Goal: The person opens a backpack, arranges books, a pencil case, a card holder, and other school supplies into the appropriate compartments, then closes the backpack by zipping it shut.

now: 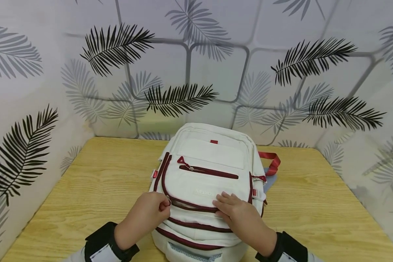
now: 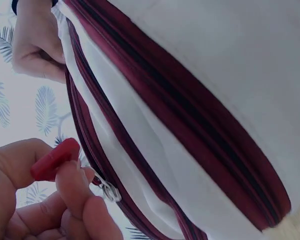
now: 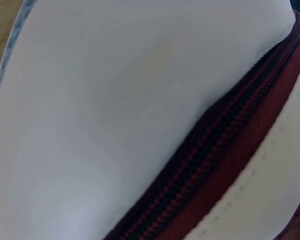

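Observation:
A white backpack (image 1: pixel 213 185) with maroon zippers lies on the table, its front facing up. Beside its front pocket, my left hand (image 1: pixel 150 209) pinches a red zipper pull (image 2: pixel 56 159) between thumb and fingers. A metal zipper slider (image 2: pixel 109 191) joins that pull to the pocket's maroon edge. My right hand (image 1: pixel 240 215) rests with extended fingers on the right part of the front pocket, below the faint lettering. In the right wrist view, a maroon zipper (image 3: pixel 210 155) crosses the white fabric, and most of the right hand is out of sight.
The wooden table (image 1: pixel 108 174) stretches out on both sides of the backpack. A red strap loop (image 1: pixel 274 163) sticks out at the bag's right. Another red pull (image 1: pixel 182 160) lies on the upper pocket. A leaf-patterned wall covering (image 1: pixel 216 72) rises behind the table.

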### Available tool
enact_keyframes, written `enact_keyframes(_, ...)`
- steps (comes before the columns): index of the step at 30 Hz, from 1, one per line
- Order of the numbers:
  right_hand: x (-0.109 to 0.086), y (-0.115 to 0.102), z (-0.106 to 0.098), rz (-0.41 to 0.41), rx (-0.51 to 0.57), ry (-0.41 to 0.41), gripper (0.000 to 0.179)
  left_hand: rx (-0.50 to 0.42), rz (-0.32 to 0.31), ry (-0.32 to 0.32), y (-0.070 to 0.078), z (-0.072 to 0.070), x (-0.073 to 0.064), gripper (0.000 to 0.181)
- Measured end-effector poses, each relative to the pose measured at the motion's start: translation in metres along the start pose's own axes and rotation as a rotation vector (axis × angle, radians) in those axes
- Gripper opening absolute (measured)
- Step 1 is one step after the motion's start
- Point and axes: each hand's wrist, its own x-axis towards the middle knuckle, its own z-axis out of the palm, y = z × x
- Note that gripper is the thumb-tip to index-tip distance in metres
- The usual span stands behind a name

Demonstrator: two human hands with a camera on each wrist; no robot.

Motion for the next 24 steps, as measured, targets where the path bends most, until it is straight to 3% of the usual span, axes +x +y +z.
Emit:
enact_keyframes(13,0.0,0.002,0.002,-0.014,-0.003,0.018,0.029,0.001,0.061,-0.051,0.012,0.007,-0.002,0.017)
enact_keyframes(24,-0.001,0.002,0.004,-0.025,-0.018,0.049,0.028,-0.027,0.169,-0.123,0.026,0.016,0.002,0.018)
